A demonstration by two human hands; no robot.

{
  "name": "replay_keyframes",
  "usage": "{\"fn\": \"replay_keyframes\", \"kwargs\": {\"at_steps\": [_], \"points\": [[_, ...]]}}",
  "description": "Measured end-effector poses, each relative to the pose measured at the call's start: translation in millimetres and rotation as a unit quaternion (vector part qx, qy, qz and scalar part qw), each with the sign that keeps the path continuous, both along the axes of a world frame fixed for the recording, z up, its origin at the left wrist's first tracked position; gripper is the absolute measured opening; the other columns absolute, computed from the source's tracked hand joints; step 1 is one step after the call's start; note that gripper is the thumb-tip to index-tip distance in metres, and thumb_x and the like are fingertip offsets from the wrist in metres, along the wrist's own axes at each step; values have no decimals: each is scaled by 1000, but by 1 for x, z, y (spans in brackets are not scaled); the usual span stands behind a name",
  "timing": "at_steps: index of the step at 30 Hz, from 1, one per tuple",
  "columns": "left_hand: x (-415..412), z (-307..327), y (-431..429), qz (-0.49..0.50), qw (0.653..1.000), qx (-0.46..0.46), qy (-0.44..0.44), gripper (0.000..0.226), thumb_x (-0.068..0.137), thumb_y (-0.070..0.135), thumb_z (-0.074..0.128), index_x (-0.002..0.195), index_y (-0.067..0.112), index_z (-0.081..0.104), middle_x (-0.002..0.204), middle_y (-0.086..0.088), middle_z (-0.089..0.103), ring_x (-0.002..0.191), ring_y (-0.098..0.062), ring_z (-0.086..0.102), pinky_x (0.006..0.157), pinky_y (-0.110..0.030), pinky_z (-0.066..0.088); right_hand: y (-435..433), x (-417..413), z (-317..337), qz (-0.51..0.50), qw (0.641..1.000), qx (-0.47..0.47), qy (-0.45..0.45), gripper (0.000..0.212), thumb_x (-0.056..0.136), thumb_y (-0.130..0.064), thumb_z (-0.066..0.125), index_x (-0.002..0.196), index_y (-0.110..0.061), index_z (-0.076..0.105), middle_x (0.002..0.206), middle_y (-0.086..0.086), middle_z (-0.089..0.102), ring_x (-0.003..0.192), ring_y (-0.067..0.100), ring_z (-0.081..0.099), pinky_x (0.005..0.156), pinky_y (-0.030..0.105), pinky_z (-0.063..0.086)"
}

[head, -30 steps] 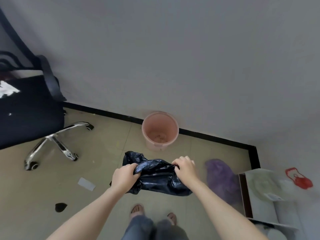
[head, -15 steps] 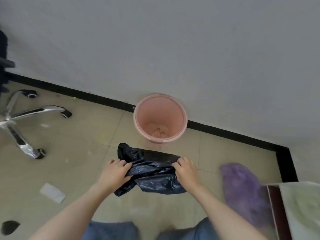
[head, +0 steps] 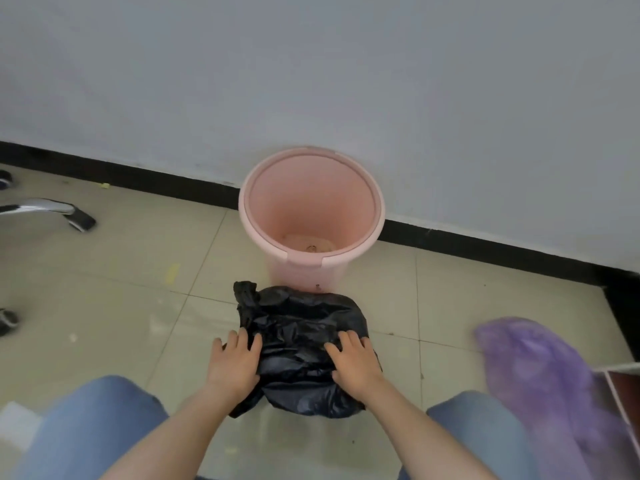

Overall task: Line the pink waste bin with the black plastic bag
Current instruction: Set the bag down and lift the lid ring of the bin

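The pink waste bin stands upright on the tiled floor against the wall, with no liner and a little debris at its bottom. Just in front of it is the crumpled black plastic bag, bunched between my hands. My left hand grips the bag's left side and my right hand grips its right side, fingers curled into the plastic. The bag's far edge almost touches the bin's base.
A chrome office chair leg with a caster lies at the left. A purple fluffy thing sits on the floor at the right, beside a box edge. My knees in blue jeans frame the bottom. A black skirting runs along the wall.
The view has dropped and moved closer to the bin. My hands lowered the bag toward the floor in front of the bin and it is more bunched up. My knees came into view.
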State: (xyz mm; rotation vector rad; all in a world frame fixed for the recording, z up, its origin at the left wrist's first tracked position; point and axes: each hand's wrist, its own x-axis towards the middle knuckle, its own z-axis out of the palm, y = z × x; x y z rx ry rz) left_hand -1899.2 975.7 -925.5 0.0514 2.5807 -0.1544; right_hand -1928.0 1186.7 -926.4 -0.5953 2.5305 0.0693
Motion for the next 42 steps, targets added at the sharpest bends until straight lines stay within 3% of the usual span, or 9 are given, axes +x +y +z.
{"fn": "replay_keyframes", "kwargs": {"at_steps": [3,12,15,17,20,22,24,26,42], "points": [[1,0,4,8,1000,12,-19,74,86,39,51,145,15,14,152,-17,18,139,-34,19,110,-45,22,1,-4,4,1,999,2,-34,53,91,-34,49,137,-13,32,146,17,27,136,33,19,110,49,19],[-12,9,6,13,995,47,-88,72,75,51,60,136,19,36,147,-10,30,138,-32,20,112,-47,21,-8,-19,32,-48,985,-159,45,45,94,-32,43,135,-13,41,149,16,28,139,28,21,111,43,24],[-26,33,10,28,994,104,23,72,82,60,43,140,19,35,153,-7,26,142,-27,18,114,-43,21,-12,-41,64,-82,952,-253,151,42,89,-30,45,126,-11,52,136,17,45,127,33,38,103,45,37],[-38,50,9,50,976,140,161,69,84,57,36,136,12,41,148,-12,37,138,-29,33,107,-44,34,-14,-63,84,-88,940,-271,188,40,87,-19,52,127,-13,50,136,13,46,126,30,38,101,41,36],[-63,69,7,41,965,115,233,61,64,29,78,116,2,61,122,-20,63,109,-34,63,79,-44,56,-21,-93,97,-75,951,-234,186,48,85,-15,52,133,-19,43,138,6,45,126,26,36,97,38,35],[-75,79,7,48,965,121,229,71,70,20,73,131,-1,45,139,-22,48,126,-35,50,94,-46,49,-29,-105,96,-72,970,-185,139,51,86,-17,50,135,-22,38,140,4,43,127,25,33,98,38,33],[-84,75,6,50,968,137,202,72,88,14,47,146,3,6,158,-16,5,146,-29,10,117,-44,20,-37,-110,92,-77,982,-144,97,51,86,-19,48,136,-23,36,142,6,40,130,26,30,102,42,29],[-88,74,3,65,975,142,158,74,89,8,37,146,8,-9,158,-10,-12,147,-23,-7,119,-41,7,-42,-110,88,-79,984,-124,97,48,88,-19,45,136,-23,37,145,5,37,132,25,27,105,44,24],[-75,81,-7,-10,972,173,160,70,88,6,35,145,3,-5,158,-13,-10,147,-23,-9,120,-32,-1,-47,-90,98,-84,984,-99,125,34,98,-23,37,132,-20,43,141,6,45,131,29,29,106,45,21]]}}
